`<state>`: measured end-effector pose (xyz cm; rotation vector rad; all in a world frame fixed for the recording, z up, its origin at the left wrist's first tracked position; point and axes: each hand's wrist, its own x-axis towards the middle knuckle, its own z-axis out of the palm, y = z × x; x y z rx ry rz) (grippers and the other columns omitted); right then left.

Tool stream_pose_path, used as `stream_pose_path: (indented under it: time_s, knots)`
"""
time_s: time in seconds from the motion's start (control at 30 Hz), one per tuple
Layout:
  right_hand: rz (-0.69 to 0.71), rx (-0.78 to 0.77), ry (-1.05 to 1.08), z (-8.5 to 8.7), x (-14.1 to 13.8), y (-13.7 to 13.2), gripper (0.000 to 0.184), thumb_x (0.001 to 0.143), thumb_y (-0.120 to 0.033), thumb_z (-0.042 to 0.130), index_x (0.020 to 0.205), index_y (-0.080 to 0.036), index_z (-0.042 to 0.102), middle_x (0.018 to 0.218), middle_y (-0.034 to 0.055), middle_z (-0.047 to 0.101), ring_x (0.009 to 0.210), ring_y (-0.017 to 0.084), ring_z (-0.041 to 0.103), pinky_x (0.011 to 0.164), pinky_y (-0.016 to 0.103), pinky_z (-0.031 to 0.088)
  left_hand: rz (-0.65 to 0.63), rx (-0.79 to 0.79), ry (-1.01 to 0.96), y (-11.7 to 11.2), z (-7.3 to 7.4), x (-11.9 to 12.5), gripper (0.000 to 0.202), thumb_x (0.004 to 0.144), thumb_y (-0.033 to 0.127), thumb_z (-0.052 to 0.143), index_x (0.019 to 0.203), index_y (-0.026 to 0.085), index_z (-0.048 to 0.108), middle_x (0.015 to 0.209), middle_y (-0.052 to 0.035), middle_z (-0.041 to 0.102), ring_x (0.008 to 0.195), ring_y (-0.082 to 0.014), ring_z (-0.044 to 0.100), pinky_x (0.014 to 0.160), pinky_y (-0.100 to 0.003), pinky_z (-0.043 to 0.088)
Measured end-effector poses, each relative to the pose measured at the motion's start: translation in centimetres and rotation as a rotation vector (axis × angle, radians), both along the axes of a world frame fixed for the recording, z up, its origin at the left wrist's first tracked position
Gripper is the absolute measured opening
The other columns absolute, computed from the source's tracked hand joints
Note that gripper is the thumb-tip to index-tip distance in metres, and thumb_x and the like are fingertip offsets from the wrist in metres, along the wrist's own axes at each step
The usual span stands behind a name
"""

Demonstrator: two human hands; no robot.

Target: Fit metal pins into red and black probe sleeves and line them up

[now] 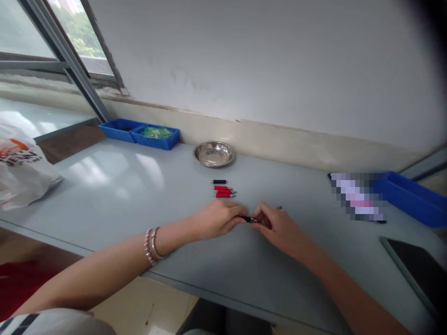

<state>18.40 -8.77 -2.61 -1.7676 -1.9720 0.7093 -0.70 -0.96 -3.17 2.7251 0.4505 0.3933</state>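
A short black pen-shaped piece point(248, 219) sits between the fingertips of both hands, just above the near edge of a pale grey-blue table point(104, 186). The left hand point(216, 218) is curled nearly closed, its fingertips against one end of the piece. The right hand point(281, 228) is also drawn in, its fingers pinching the other end, though they hide part of the grip. A small grey tip point(279, 207) shows just beyond the right hand's knuckles; what it belongs to is too small to tell. Silver beaded bracelets point(152, 244) circle the left wrist.

Directly ahead of the hands, with nothing in between, lie three red pen-shaped pieces with metal tips point(223, 191), side by side, and a black one point(219, 182) just beyond them. Farther on stands a shallow round stainless-steel bowl point(213, 154) near the wall. To the left, two joined blue plastic trays point(120, 130) hold a green item point(156, 132), and a white plastic bag with orange print point(21, 170) sits at the table's end. To the right are a pixelated object point(356, 195), a blue plastic tray point(412, 200), and a dark flat tablet point(419, 265).
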Motion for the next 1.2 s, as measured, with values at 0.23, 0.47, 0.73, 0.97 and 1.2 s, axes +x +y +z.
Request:
stream_pose_path:
  time_s: [0.23,0.47,0.73,0.97,1.2]
  knots:
    - [0.070,0.016,0.066,-0.2,0.2,0.2,0.029,0.092,-0.034,0.038,0.068,-0.021,0.049,0.063,-0.0001,0.055,0.061,0.015,0.052,0.060,0.027,0.036,0.033,0.042,-0.068,0.1,-0.1,0.0,0.029,0.098,0.033,0.036,0.099,0.016,0.060,0.085,-0.0060,0.065,0.075,-0.0159,0.060,0.065,-0.025,0.043]
    - [0.001,0.044,0.120,0.2,0.0,0.1,0.016,0.082,-0.034,0.053,0.088,-0.020,0.059,0.066,-0.0010,0.060,0.061,0.015,0.054,0.060,0.027,0.038,0.039,0.055,-0.057,0.2,-0.2,0.1,0.028,0.098,0.032,0.037,0.101,0.015,0.059,0.083,-0.0058,0.065,0.073,-0.0163,0.059,0.063,-0.026,0.042]
    - [-0.027,0.107,0.209,-0.1,-0.2,0.2,0.021,0.084,-0.034,0.047,0.075,-0.021,0.061,0.063,0.0003,0.063,0.060,0.015,0.056,0.060,0.027,0.041,0.039,0.025,-0.066,0.1,-0.1,0.2,0.027,0.097,0.033,0.040,0.100,0.015,0.060,0.085,-0.0062,0.065,0.076,-0.0167,0.060,0.067,-0.027,0.044]
    - [-0.080,0.210,0.249,-0.3,-0.1,0.1,0.016,0.079,-0.034,0.057,0.081,-0.022,0.068,0.064,0.0006,0.066,0.053,0.014,0.051,0.056,0.028,0.042,0.053,-0.159,-0.109,0.0,0.3,0.3,0.019,0.094,0.026,0.045,0.097,0.016,0.061,0.082,-0.0043,0.068,0.073,-0.0150,0.061,0.066,-0.025,0.044]
    - [-0.119,0.111,0.528,0.0,1.0,0.8,0.015,0.070,-0.036,0.068,0.074,-0.021,0.068,0.060,0.0005,0.063,0.056,0.014,0.056,0.055,0.027,0.046,0.060,-0.324,-0.154,0.5,-0.2,0.5,0.020,0.093,0.026,0.048,0.094,0.013,0.063,0.072,-0.0037,0.067,0.063,-0.0122,0.058,0.061,-0.022,0.044]
